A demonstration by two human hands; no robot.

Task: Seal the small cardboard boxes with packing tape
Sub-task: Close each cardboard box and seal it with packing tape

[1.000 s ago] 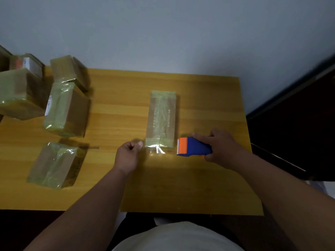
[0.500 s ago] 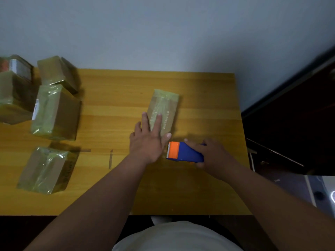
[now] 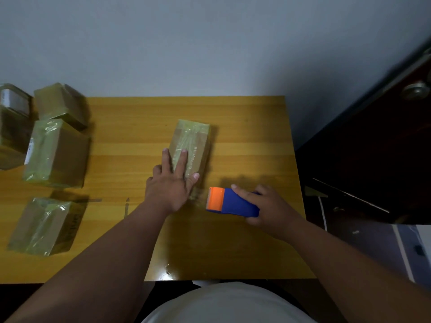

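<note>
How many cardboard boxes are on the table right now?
5 in view: one mid-table under the left hand, and four at the left: far corner, mid-left, near-left, and one cut off by the frame edge. More may lie beyond it.

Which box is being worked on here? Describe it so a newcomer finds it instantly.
On the wooden table, look mid-table, apart from the taped boxes stacked at the left edge. It is the long narrow box, the only one under the left hand.

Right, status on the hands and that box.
Left hand flat on taped box. Right hand grips tape dispenser beside it. Nothing in the way.
</note>
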